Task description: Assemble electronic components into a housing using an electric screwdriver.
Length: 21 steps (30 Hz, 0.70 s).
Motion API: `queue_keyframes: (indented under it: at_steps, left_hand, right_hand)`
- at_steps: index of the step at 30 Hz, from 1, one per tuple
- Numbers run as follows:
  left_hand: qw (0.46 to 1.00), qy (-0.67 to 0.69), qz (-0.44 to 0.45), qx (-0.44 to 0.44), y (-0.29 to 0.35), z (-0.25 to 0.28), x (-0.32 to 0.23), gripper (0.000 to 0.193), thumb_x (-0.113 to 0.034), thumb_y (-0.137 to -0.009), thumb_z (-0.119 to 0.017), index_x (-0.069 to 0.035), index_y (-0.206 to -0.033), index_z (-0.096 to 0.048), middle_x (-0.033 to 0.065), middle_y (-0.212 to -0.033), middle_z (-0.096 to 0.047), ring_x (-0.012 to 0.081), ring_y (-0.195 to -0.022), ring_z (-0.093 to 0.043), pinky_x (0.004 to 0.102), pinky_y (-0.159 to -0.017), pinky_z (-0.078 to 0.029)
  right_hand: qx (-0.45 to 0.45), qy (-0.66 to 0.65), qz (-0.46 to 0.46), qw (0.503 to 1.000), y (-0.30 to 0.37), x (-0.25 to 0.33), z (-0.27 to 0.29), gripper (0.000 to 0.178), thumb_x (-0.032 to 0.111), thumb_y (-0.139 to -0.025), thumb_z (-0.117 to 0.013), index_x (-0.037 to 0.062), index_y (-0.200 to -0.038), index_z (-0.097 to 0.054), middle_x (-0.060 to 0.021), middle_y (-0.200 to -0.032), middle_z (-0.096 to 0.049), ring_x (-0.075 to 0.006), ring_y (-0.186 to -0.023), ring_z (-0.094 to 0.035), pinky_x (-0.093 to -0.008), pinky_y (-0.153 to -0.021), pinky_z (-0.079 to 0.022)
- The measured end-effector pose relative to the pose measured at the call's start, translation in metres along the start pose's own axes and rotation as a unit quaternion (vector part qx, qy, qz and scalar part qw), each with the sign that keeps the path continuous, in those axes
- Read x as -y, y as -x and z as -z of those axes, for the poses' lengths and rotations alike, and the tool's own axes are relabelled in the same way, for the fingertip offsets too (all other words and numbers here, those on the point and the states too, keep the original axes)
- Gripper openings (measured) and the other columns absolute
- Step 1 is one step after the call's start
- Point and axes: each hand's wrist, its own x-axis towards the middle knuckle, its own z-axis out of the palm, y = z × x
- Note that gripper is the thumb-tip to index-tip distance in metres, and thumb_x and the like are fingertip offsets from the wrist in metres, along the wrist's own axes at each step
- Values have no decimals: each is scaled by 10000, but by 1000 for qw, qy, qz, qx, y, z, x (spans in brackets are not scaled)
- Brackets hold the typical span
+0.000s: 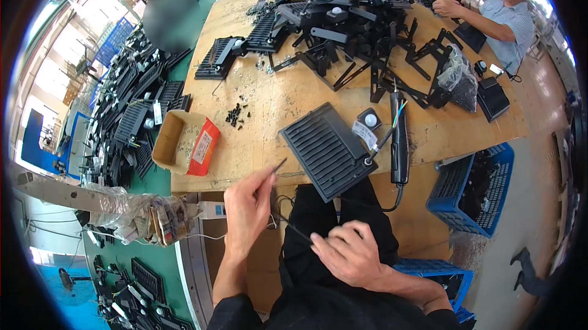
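Observation:
My left hand [248, 210], just off the table's near edge, pinches a thin dark rod [280, 165] whose tip sticks up past the fingers. My right hand [349, 253] is above my lap, its curled fingers closed on a thin dark strip [297, 231] that runs toward my left hand. Whether rod and strip are one piece, I cannot tell. In front of both hands a black finned floodlight housing [327, 149] lies at the table edge, fins up. Its round white sensor [370, 120] and coloured wires sit on the right side. A black corded power screwdriver [399, 146] rests beside it.
On the table [263, 140] are loose black screws [235, 114], a red-and-brown carton [187, 144] and piled black brackets [367, 42]. A co-worker [505, 21] works at the far right. Blue crates [474, 189] stand below right; more lamps [131, 109] fill the green bench at left.

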Motion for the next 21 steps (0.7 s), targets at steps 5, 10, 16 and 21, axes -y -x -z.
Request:
queue_keyframes:
  at_steps: [5,10,16,21]
  left_hand:
    - [994,-73,-69,-36,-68,-14,16,167,-86,-949,-729,8,-1077,-781,135,-925,-771,258,-789,-690,337,-743,-527]
    - [991,-6,-126,-34,-117,-64,37,170,-128,-942,-745,12,-1026,-794,151,-944,-758,279,-853,-688,362,-778,-515]
    - [997,20,-73,-6,-123,-79,29,209,-163,-962,-727,27,-1024,-785,156,-870,-729,295,-812,-673,380,-762,-505]
    - [994,-49,-87,-45,-113,-74,24,226,-173,-980,-712,40,-1015,-778,152,-808,-690,317,-778,-646,394,-736,-488]
  right_hand:
    - [-24,31,-60,997,-30,-15,-29,339,104,-814,-845,12,-1125,-746,-16,-887,-665,-196,-928,-631,-431,-919,-468]
    - [-56,48,-95,993,-34,-33,-53,338,47,-789,-818,57,-1121,-756,-20,-974,-675,-218,-962,-616,-439,-936,-457]
    - [-69,74,-113,988,-37,-43,-44,317,26,-775,-794,83,-1086,-777,1,-1031,-674,-213,-1024,-610,-463,-1061,-430]
    - [-60,28,-96,993,-34,-52,-47,293,34,-810,-804,81,-1097,-769,2,-975,-666,-205,-989,-625,-453,-1035,-455]
